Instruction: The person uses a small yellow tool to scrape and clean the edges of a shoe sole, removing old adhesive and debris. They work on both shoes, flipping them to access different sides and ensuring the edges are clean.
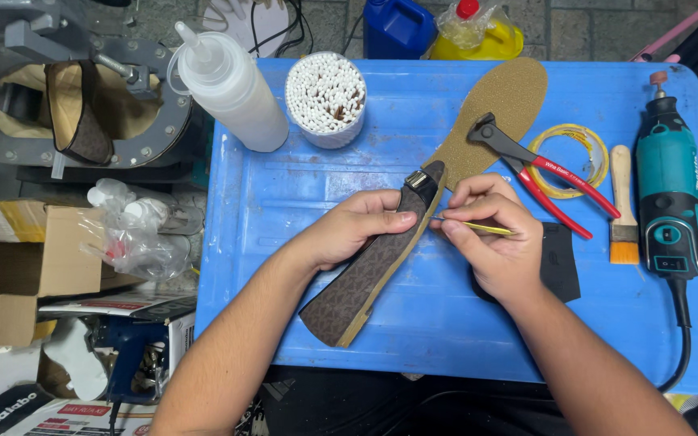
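**Shoe strap edge being worked with a thin yellow tool**

Nearest the person, the brown patterned strap (373, 266) is lying diagonally on the blue tray-table (446, 323), its lower end pointing toward the near edge and its upper end, with a small metal buckle (416, 179), reaching toward the middle. A tan lining is showing along its right edge.

The left hand (349, 230) is pressing the strap flat, fingers curled over it with the thumb lying along the upper part. The right hand (494, 234) is pinching a thin yellow stick (478, 227) between thumb and forefinger, its tip touching the strap's edge just below the buckle. A dark flat piece (561, 262) is lying partly under the right hand.

Judgement: the step in hand looks like picking at or spreading something along the seam between outer and lining. The next move would call for steady pressure from the left hand and a fine, shallow stroke with the tip.

Farther out, toward the right edge: red-handled nippers (539, 173), a tape roll (569, 160), a small brush (623, 210) and a teal rotary tool (669, 194). A tan insole (498, 113) is running toward the far edge. At the far left corner: a cup of cotton swabs (326, 98) and a white squeeze bottle (228, 85).
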